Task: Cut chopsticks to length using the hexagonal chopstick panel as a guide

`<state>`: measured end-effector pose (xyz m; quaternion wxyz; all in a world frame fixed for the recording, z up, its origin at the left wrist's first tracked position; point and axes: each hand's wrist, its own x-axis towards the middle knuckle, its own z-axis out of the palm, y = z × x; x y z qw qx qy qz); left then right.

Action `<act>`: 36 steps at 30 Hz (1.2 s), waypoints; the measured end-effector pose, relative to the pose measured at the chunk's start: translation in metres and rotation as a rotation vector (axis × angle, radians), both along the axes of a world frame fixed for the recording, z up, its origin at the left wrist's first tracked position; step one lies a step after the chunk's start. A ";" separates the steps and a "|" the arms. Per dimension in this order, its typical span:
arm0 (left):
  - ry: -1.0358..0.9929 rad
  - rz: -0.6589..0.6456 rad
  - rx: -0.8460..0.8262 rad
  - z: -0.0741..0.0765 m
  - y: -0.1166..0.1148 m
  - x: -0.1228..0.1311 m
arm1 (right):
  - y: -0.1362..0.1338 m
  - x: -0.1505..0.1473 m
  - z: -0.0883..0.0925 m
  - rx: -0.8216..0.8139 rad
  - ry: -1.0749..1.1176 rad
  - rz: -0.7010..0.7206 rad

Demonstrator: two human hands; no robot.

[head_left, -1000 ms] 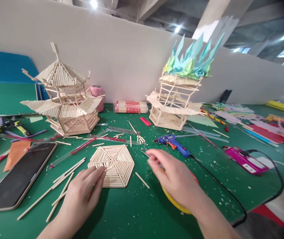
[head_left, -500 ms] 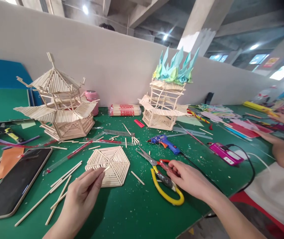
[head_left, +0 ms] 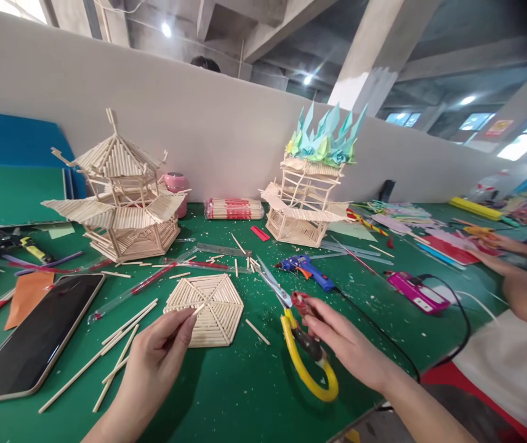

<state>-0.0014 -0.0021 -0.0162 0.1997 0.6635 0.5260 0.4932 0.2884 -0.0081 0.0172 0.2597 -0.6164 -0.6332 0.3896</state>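
Between my left hand's [head_left: 164,344] thumb and forefinger is a short piece of wooden stick [head_left: 199,309]. It is held over a flat hexagonal stick panel [head_left: 220,314] with spoke-like lines, lying on the green table. My right hand [head_left: 337,335] is closed on a pair of scissors [head_left: 286,296] by the red part of the handle; the large yellow loop hangs below my fingers. The blades point away to the upper left and lie close together. A single stick [head_left: 257,331] lies between the panel and the scissors. Several longer sticks [head_left: 125,332] lie left of my left hand.
Two pagoda-like stick models [head_left: 122,215] [head_left: 303,224] stand at the back. A blue glue gun [head_left: 307,271] and a magenta power strip [head_left: 415,292] lie to the right, with cords. A phone [head_left: 37,335] lies at left. At far right are another person's arms [head_left: 522,271].
My right hand has raised the scissors somewhat off the table, and their blades have come closer together. My left hand keeps its piece of stick. The view has shifted slightly.
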 end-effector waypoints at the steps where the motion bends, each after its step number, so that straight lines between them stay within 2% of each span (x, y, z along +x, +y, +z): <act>1: -0.031 0.010 -0.026 0.001 0.000 0.000 | -0.002 -0.006 0.001 -0.077 0.158 0.014; 4: -0.132 0.051 -0.116 0.004 0.002 -0.002 | -0.006 -0.021 0.004 -0.275 0.506 0.097; 6: -0.204 0.088 -0.176 0.006 0.002 -0.003 | -0.008 -0.028 0.004 -0.363 0.587 0.160; 8: -0.266 0.114 -0.223 0.007 0.003 -0.004 | -0.008 -0.034 0.004 -0.372 0.528 0.189; 12: -0.338 0.119 -0.259 0.006 0.005 -0.006 | -0.005 -0.052 0.005 -0.247 0.244 0.228; 18: -0.358 0.112 -0.242 0.006 0.004 -0.004 | -0.003 -0.073 0.014 -0.083 -0.069 0.274; 22: -0.275 0.085 -0.151 0.011 -0.002 -0.001 | -0.003 -0.082 0.019 -0.027 -0.139 0.330; 28: 0.025 0.026 0.009 0.018 -0.007 0.004 | -0.004 -0.091 0.022 -0.068 -0.087 0.362; 33: 0.155 0.060 0.242 0.015 -0.006 0.003 | -0.005 -0.099 0.030 -0.208 0.009 0.391; 36: 0.222 0.077 0.365 0.014 -0.008 0.002 | -0.011 -0.102 0.024 -0.274 0.105 0.382</act>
